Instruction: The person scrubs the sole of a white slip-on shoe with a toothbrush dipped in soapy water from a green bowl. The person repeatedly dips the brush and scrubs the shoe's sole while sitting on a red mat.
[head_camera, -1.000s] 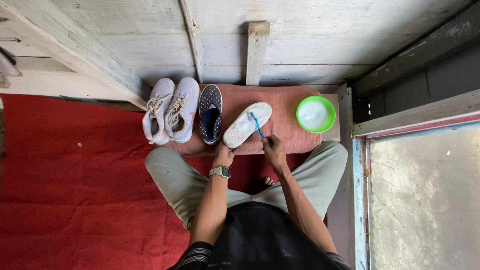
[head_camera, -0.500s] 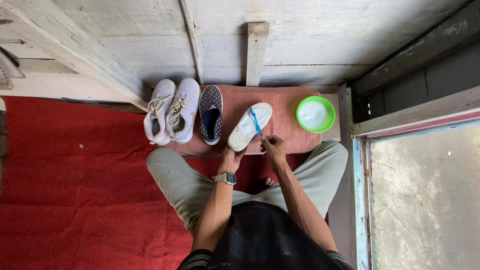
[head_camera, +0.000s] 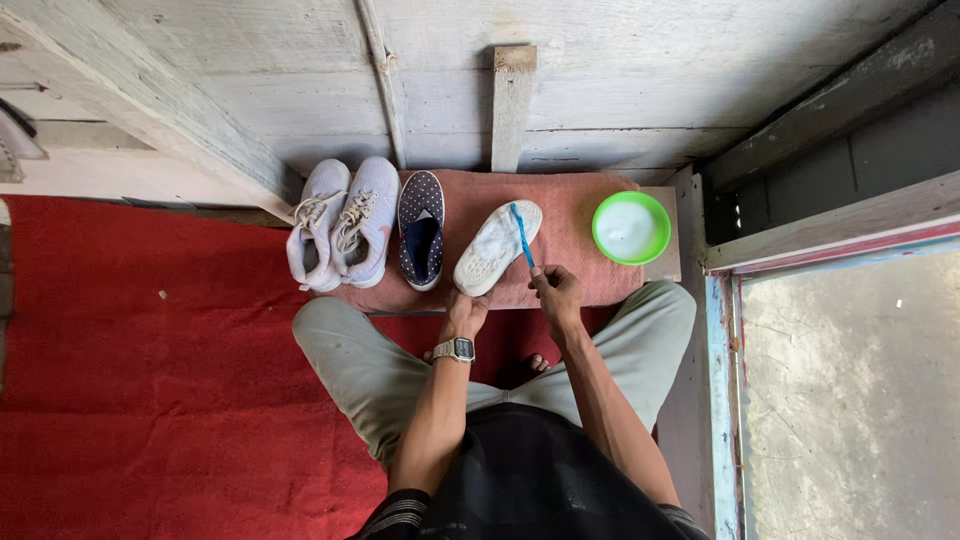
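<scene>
A white shoe (head_camera: 494, 250) lies sole-up on a pink towel (head_camera: 580, 245). My left hand (head_camera: 466, 312), with a wristwatch on the wrist, grips the shoe's near end. In my right hand (head_camera: 556, 293) is a blue toothbrush (head_camera: 522, 234), its head resting on the shoe's white sole. To the left of that shoe stands a dark blue dotted slip-on shoe (head_camera: 421, 242). A pair of pale lilac sneakers (head_camera: 341, 222) stands further left. At the towel's right end sits a green bowl (head_camera: 631, 228) of white liquid.
I sit cross-legged on a red carpet (head_camera: 150, 380) facing a grey wooden plank wall (head_camera: 620, 90). A wooden post (head_camera: 512, 105) rises behind the towel. To my right are a door frame (head_camera: 720, 380) and a concrete floor (head_camera: 850, 400).
My right hand has moved the toothbrush a little along the white sole. The left hand keeps its hold on the shoe.
</scene>
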